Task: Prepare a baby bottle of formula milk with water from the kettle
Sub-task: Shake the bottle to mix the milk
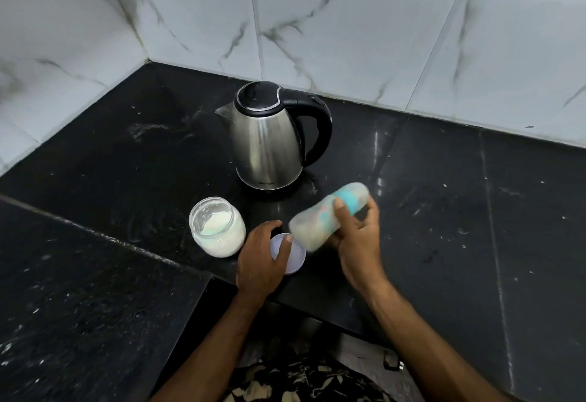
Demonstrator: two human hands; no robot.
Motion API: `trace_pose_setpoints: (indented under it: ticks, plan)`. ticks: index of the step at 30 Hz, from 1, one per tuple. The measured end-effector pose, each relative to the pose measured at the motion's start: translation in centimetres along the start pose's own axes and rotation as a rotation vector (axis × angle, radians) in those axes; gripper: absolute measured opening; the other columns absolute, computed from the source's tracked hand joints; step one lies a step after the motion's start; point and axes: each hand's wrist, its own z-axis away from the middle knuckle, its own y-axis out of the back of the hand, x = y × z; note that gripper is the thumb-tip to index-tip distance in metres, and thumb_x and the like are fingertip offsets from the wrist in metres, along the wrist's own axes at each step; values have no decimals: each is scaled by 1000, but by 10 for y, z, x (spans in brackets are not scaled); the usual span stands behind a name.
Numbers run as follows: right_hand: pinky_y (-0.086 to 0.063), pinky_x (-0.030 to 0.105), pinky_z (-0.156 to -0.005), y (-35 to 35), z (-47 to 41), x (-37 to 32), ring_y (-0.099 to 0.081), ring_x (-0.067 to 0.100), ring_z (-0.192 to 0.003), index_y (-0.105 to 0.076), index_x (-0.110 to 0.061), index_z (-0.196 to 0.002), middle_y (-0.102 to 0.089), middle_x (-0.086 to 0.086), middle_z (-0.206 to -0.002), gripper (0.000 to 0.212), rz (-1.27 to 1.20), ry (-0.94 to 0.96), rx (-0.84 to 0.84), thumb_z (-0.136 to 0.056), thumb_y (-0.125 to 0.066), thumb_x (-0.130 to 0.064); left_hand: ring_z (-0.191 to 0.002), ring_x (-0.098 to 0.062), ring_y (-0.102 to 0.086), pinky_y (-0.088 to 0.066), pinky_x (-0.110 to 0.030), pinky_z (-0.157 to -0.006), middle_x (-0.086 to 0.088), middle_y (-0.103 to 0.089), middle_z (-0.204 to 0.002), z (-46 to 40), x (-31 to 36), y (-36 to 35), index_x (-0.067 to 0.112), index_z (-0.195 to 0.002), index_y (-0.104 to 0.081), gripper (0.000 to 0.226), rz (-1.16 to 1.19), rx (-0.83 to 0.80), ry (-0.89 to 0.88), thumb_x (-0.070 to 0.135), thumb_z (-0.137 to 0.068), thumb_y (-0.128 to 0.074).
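Patterned cloth (304,379) at the lower edge, nearest the viewer, cut off by the frame; its print is hard to make out. Two bare forearms rise from either side of it over a black speckled tabletop (444,211). Right hand (360,237): fingers curled round a baby bottle (329,214), held tilted above the tabletop, thumb across its near side, the other fingers hidden behind it. Bottle: blurred, translucent with teal markings, whitish content toward its lower left end; whether it is capped cannot be told. Left hand (263,259): thumb and fingers curved over a round pale lid (290,254) lying flat on the tabletop, covering its left part; whether they truly pinch it or only rest on it is unclear. Lid sits just below the bottle's lower end. Glass jar (217,227): open, upright, white powder inside, just left of the left hand. Steel kettle (269,135): behind jar and bottle, black lid shut, black handle to the right, spout to the left; small lettering near its base is illegible. White marble-veined wall tiles (348,37) beyond, meeting in a corner at left. Pale flecks scattered on the tabletop.
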Motion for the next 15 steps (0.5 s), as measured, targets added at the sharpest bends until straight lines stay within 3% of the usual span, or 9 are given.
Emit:
trace_pose_setpoints:
  ticks: [3, 7, 9, 13, 15]
  plan:
    - [-60, 40, -69, 8, 6, 2, -71, 28, -95, -43, -27, -133, -67, 13, -110, 71, 214, -5, -171, -75, -83, -24, -115, -12, -56, -39, -25, -98, 3, -63, -126, 0, 0, 1, 18, -124, -62, 59, 34, -36, 1, 51, -76, -54]
    - [-58, 35, -60, 15, -20, -18, -71, 19, -86, -40, -19, -136, -68, 4, -101, 58, -45, 54, 151, -87, -71, -22, -115, -10, -57, -41, -22, -98, 9, -64, -123, 2, 2, -1, 20, -124, -61, 51, -12, 27, 15, 54, -89, -46]
    - [-58, 33, -59, 14, -22, -18, -72, 12, -82, -38, -16, -138, -69, -5, -94, 54, -115, 66, 210, -91, -65, -20, -114, -10, -57, -43, -25, -98, 9, -64, -123, 2, 3, -2, 19, -123, -62, 50, -11, 27, 16, 54, -90, -47]
    - [-60, 39, -67, 9, 4, 0, -72, 24, -92, -43, -28, -131, -68, 9, -108, 65, 221, 24, -147, -78, -79, -21, -117, -9, -54, -38, -22, -98, 7, -61, -127, 0, -4, 0, 18, -126, -60, 56, 8, -37, 5, 50, -81, -55]
    - [-61, 40, -69, 11, 1, -1, -71, 25, -96, -42, -26, -134, -66, 10, -112, 69, 277, 52, -199, -77, -80, -21, -117, -8, -54, -38, -21, -98, 8, -60, -128, 1, -4, 0, 18, -127, -60, 54, 6, -43, 3, 48, -82, -58]
